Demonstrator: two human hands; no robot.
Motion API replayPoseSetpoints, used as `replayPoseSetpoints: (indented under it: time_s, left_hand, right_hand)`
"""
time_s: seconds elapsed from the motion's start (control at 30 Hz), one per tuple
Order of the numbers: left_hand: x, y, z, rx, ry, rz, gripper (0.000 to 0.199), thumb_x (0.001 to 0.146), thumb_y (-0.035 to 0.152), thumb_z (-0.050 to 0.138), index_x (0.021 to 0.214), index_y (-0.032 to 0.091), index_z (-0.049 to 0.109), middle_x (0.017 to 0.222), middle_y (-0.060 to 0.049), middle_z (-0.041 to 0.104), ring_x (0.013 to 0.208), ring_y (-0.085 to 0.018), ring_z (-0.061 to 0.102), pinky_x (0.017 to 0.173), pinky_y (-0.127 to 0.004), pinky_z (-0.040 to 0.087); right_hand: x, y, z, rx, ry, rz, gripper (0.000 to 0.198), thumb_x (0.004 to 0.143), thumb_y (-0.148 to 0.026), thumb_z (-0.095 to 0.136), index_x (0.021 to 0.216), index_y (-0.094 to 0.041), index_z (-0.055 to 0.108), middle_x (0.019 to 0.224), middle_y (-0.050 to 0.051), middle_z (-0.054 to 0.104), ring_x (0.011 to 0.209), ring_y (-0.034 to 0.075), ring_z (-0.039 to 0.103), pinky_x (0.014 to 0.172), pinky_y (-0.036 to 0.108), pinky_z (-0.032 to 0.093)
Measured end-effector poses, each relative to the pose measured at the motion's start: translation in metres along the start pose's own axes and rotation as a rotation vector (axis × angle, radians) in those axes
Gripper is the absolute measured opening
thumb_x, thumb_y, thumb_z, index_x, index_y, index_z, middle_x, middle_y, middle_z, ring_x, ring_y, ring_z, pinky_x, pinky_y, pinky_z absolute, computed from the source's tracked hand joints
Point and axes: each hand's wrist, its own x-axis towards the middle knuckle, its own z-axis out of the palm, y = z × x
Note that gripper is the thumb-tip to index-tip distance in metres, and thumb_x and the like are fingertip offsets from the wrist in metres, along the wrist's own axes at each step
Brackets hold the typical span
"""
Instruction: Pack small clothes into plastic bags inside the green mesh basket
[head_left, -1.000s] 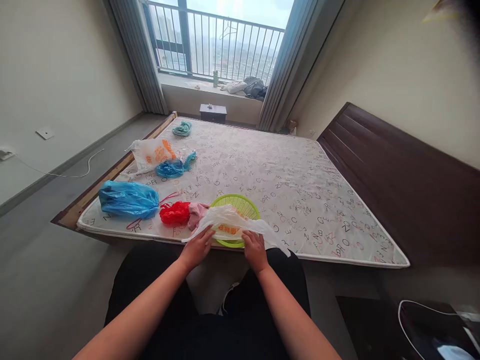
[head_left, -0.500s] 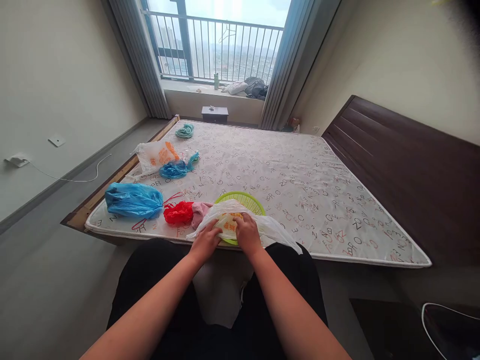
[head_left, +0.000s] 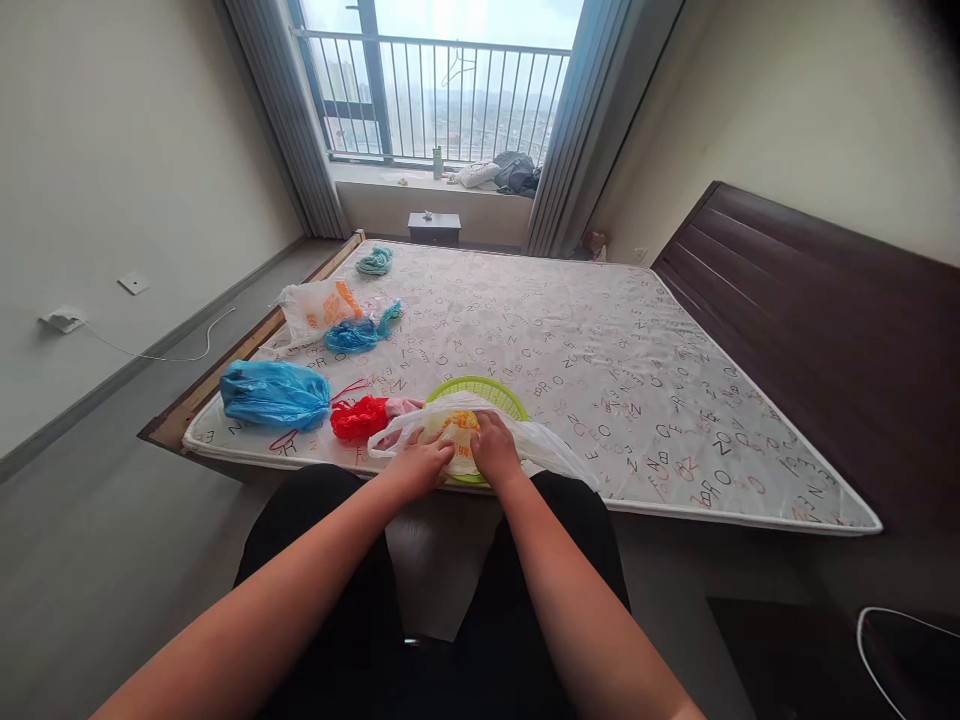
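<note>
A white plastic bag (head_left: 540, 442) with orange and yellow print lies bunched over a lime-green basket (head_left: 480, 385) at the near edge of the mattress. My left hand (head_left: 421, 466) rests on the bag's left part, its fingers stretched out across the plastic. On the right side of the print, my right hand (head_left: 495, 450) has its fingers curled onto the bag. Part of the bag trails right toward my knee. Left of the basket sit a red plastic bag (head_left: 360, 417) and a pink cloth (head_left: 403, 407), partly covered by the white bag.
On the mattress (head_left: 600, 380), a large blue bag (head_left: 274, 393), a smaller blue bag (head_left: 351, 335), a white bag with orange print (head_left: 311, 308) and a teal bundle (head_left: 374, 261) lie to the left. A dark headboard (head_left: 810, 270) stands at right. A small nightstand (head_left: 433, 222) is beyond.
My left hand has shifted slightly right and its fingers now reach farther over the print. The white bag's left edge has lifted into a loop. The view has tilted a little.
</note>
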Motion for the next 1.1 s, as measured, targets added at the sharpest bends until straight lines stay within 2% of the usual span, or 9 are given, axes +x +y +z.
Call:
replayPoseSetpoints:
  time_s: [0.07,0.13,0.27,0.33,0.6,0.7,0.77,0.93,1.1]
  left_hand:
    - [0.002,-0.002,0.001,0.002,-0.05,-0.009,0.058,0.082,0.015,0.074,0.139,0.021,0.061,0.138,-0.014,0.068,0.136,-0.033,0.056,0.125,-0.059,0.023]
    - [0.003,-0.003,0.005,0.01,-0.073,-0.045,0.061,0.088,0.014,0.068,0.147,0.023,0.057,0.127,-0.012,0.074,0.123,-0.031,0.065,0.125,-0.058,0.023]
    - [0.002,-0.005,0.01,0.044,-0.125,-0.081,0.031,0.095,0.012,0.055,0.113,0.022,0.078,0.105,-0.009,0.079,0.111,-0.03,0.069,0.124,-0.057,0.021]
    - [0.0,-0.009,0.008,0.057,-0.121,-0.112,0.025,0.094,0.012,0.056,0.099,0.021,0.079,0.101,-0.009,0.079,0.108,-0.03,0.07,0.124,-0.056,0.022]
    - [-0.011,-0.016,-0.014,-0.025,0.018,-0.104,0.026,0.089,0.009,0.058,0.09,0.024,0.079,0.093,-0.009,0.079,0.099,-0.028,0.073,0.125,-0.051,0.024]
    - [-0.011,-0.009,-0.007,-0.14,-0.029,-0.113,0.021,0.087,0.013,0.061,0.083,0.023,0.078,0.088,-0.008,0.078,0.095,-0.028,0.074,0.118,-0.045,0.037]
    - [-0.01,-0.005,0.0,-0.193,-0.07,-0.102,0.02,0.087,0.015,0.06,0.082,0.022,0.078,0.094,-0.009,0.078,0.096,-0.028,0.074,0.109,-0.04,0.046]
    - [-0.008,-0.002,0.008,-0.249,-0.076,-0.046,0.022,0.088,0.015,0.058,0.092,0.021,0.079,0.147,-0.009,0.063,0.115,-0.029,0.07,0.105,-0.038,0.049]
    - [-0.005,-0.002,0.005,-0.298,-0.045,-0.053,0.036,0.093,0.017,0.052,0.119,0.025,0.076,0.14,-0.008,0.068,0.111,-0.026,0.071,0.103,-0.036,0.049]
  right_hand:
    - [0.001,-0.002,0.001,0.025,-0.01,-0.014,0.052,0.092,-0.009,0.048,0.142,-0.012,0.058,0.141,0.016,0.061,0.133,0.026,0.056,0.118,0.04,0.043]
    - [0.001,-0.003,0.002,0.051,-0.009,-0.034,0.053,0.092,-0.009,0.048,0.143,-0.014,0.057,0.142,0.015,0.061,0.134,0.025,0.056,0.117,0.04,0.044]
    - [0.003,-0.008,0.001,0.087,0.024,-0.063,0.046,0.094,-0.01,0.046,0.137,-0.015,0.062,0.134,0.015,0.066,0.128,0.025,0.061,0.112,0.04,0.048]
    - [0.005,-0.012,0.0,0.091,0.042,-0.062,0.041,0.096,-0.011,0.045,0.132,-0.014,0.065,0.13,0.014,0.068,0.123,0.025,0.063,0.109,0.04,0.049]
    - [0.007,-0.023,-0.007,-0.013,0.059,-0.083,0.033,0.099,-0.012,0.044,0.117,-0.018,0.071,0.118,0.01,0.074,0.113,0.023,0.065,0.111,0.04,0.042]
    - [0.004,-0.02,-0.006,-0.064,0.034,-0.033,0.033,0.099,-0.012,0.045,0.119,-0.018,0.071,0.118,0.01,0.075,0.11,0.024,0.066,0.104,0.037,0.044]
    - [0.003,-0.019,-0.004,-0.109,0.0,-0.005,0.032,0.099,-0.014,0.047,0.117,-0.018,0.072,0.117,0.011,0.075,0.106,0.024,0.067,0.101,0.037,0.044]
    - [0.007,-0.02,-0.001,-0.17,-0.06,0.015,0.031,0.099,-0.016,0.048,0.118,-0.018,0.073,0.117,0.011,0.075,0.103,0.024,0.068,0.099,0.036,0.042]
    - [0.012,-0.021,-0.01,-0.214,0.007,0.137,0.036,0.102,-0.019,0.044,0.128,-0.018,0.069,0.119,0.012,0.075,0.105,0.023,0.07,0.098,0.036,0.042]
